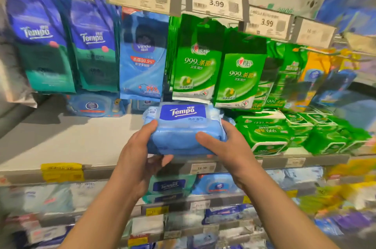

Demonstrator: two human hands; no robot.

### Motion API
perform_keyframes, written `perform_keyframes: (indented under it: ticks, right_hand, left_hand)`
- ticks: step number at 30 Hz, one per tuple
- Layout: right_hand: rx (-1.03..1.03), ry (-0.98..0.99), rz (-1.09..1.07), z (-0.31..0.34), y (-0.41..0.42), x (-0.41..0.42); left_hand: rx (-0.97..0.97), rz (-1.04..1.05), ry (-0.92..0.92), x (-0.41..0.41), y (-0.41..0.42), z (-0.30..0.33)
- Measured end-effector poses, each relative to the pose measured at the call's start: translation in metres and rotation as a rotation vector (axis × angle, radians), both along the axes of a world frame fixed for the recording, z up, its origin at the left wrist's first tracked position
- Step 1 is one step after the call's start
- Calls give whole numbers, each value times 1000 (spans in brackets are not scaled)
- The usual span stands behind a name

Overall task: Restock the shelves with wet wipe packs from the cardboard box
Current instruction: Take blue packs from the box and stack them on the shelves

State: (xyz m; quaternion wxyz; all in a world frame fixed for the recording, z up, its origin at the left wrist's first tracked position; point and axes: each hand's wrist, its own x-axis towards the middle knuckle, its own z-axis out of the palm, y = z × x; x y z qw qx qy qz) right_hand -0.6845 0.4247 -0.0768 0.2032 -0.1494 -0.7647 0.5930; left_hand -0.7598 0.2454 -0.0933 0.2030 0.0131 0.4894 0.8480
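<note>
Tempo wet wipe pack [184,129] sits clamped between your left hand [140,147] and right hand [224,147] over the shelf [61,141] front edge, just left of the green packs [266,137], which a careless shove could topple.

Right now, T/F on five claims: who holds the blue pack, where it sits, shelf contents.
1. Both hands hold the blue Tempo pack. True: left hand, right hand.
2. The pack is over the shelf. True.
3. Green packs lie left of it. False: they lie to its right.
4. The shelf left of the pack is stacked full. False: it is mostly bare.
5. Green sachets hang above. True.
</note>
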Motion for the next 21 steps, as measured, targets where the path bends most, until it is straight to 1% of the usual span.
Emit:
perform_keyframes:
  ticks: [3, 8, 11, 14, 16, 18, 21]
  right_hand:
    - [-26, 12, 8, 4, 20, -10]
    - [-36, -2, 47, 4, 61, -22]
    - [30, -58, 31, 11, 73, -31]
    - [178, -96, 20, 15, 82, -40]
    - [210, -87, 35, 15, 87, -44]
    - [238, -95, 38, 14, 90, -47]
    - [344, -125, -6, 16, 95, -52]
  left_hand:
    - [-5, 33, 17, -6, 17, 10]
    - [-135, -8, 64, -18, 46, 20]
    - [-163, -28, 90, -27, 56, 16]
    - [-196, 3, 122, -36, 62, 12]
    - [-278, 5, 174, -39, 64, 9]
    - [-381, -13, 267, -40, 66, 6]
    - [-639, 47, 457, -42, 70, -1]
